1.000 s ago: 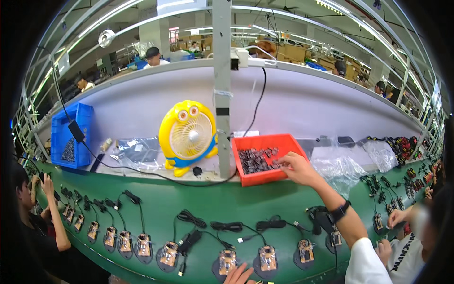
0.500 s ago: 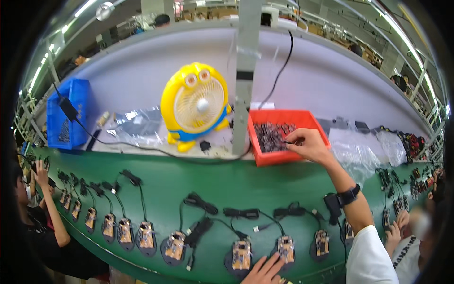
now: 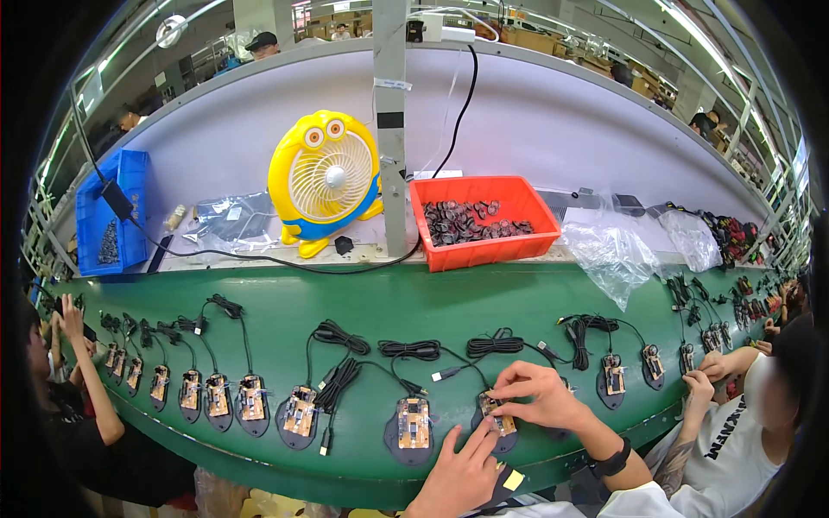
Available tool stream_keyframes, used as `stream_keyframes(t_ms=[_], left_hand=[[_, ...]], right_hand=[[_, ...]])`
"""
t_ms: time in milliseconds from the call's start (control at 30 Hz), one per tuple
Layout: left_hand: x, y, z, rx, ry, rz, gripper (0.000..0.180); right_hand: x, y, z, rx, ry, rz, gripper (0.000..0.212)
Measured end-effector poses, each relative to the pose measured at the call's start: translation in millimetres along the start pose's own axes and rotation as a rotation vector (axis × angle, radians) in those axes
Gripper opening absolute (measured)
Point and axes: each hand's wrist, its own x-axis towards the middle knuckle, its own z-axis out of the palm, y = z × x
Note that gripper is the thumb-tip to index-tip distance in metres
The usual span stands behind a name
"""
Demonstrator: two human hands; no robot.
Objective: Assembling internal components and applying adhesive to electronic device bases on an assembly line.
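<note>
A mouse base (image 3: 509,439) with a tan circuit board lies at the front of the green bench, its black cable bundled behind it. My right hand (image 3: 540,399) is over this board, thumb and forefinger pinched on a small dark wheel, mostly hidden by the fingertips. My left hand (image 3: 458,475) lies open with its fingers stretched out, fingertips at the near left edge of the same base. Just left of it rests another mouse base (image 3: 413,429) with its board exposed. Behind, a red bin (image 3: 492,253) holds many small dark round wheels.
More mouse bases (image 3: 300,414) with cables line the green bench (image 3: 345,289) on both sides. A yellow fan (image 3: 332,177) stands behind, left of a metal post (image 3: 391,129). A blue bin (image 3: 110,216) and plastic bags (image 3: 609,250) flank them. Co-workers sit at left and right.
My right hand has come from the red bin down to the mouse base beside my left hand, bringing a small dark part. The view has shifted, with the bench appearing further left.
</note>
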Motion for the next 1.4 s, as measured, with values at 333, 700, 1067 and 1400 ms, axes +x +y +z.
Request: stream_keyframes(t_ms=[333,700,1067,1400], left_hand=[[-2,2,1,-0.021,0.006,-0.037,0.026],[2,-1,3,-0.081,-0.003,-0.055,0.025],[-7,-4,-42,-0.49,0.202,-0.133,0.013],[-7,-3,-64,-0.711,0.203,-0.515,0.014]], right_hand=[[0,16,0,-0.007,0.007,-0.068,0.029],[7,7,-12,-0.212,-0.152,-0.039,0.042],[-25,-20,2,-0.248,0.186,-0.038,0.062],[-38,-75,30,0.109,0.066,-0.179,0.046]])
